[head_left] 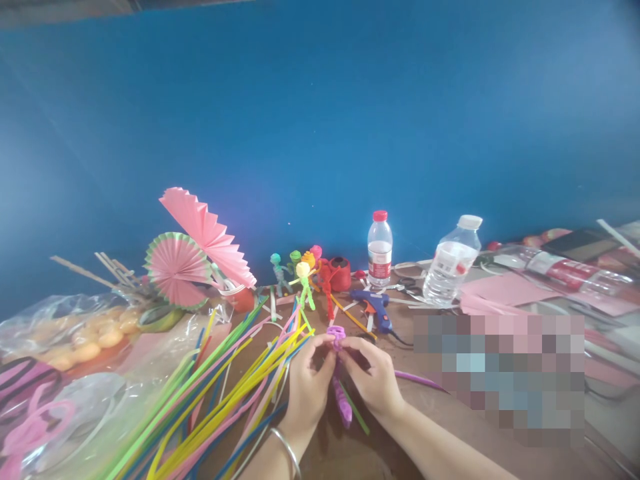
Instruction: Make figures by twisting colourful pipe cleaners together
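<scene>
1. From the head view, the purple piece (343,407) is between the left hand (307,380) and the right hand (375,380), above the tabletop (410,440).
2. Its looped top (336,331) lies just beyond the fingertips; the thicker body runs back toward the person, tilting slightly to the right. That long axis passes between the two thumbs.
3. Both hands pinch it just below the loops, thumb and forefinger pressed together on each side. Neither hand is clearly nearer at the pinch; the body's lower end is free and looks slightly closer to the left wrist.
4. A green strip (361,417) slants beside the body, on the right hand's side.
5. A purple strip (420,380) extends rightward from behind the right hand; whether it joins the piece cannot be told.
</scene>
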A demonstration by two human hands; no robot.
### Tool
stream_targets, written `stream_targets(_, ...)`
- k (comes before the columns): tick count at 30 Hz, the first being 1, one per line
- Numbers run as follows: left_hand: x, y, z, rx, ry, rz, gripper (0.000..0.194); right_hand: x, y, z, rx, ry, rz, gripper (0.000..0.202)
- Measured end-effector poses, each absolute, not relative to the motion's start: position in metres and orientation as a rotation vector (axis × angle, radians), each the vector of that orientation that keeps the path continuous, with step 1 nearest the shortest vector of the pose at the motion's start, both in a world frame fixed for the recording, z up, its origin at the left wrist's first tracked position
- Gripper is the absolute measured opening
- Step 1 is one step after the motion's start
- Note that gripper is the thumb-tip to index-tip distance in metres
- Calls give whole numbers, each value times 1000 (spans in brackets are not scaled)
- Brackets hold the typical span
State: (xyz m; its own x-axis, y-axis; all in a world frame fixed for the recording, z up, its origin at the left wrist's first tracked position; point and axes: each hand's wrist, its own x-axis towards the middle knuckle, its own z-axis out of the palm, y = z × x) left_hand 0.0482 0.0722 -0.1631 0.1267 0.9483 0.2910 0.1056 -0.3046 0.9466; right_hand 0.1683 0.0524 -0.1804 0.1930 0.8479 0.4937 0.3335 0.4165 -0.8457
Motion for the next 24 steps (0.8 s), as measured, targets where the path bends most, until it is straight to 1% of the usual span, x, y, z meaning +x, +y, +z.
stream_targets(6, 47, 74, -165, 1651, 1052, 1323, 13, 170, 54, -184, -1138, -1432, 461, 15)
stream_targets(12, 45, 77, -167, 1779, 1070, 1372, 12, 167, 53, -182, -1172, -1405, 468, 11)
stream_targets(17, 46, 78, -167, 1704, 1075, 1384, 12, 168, 54, -183, -1146, -1462, 458, 25)
stream_targets(24, 47, 76, -165, 1686, 1028, 1340, 11, 169, 55, -181, -1145, -1485, 426, 23)
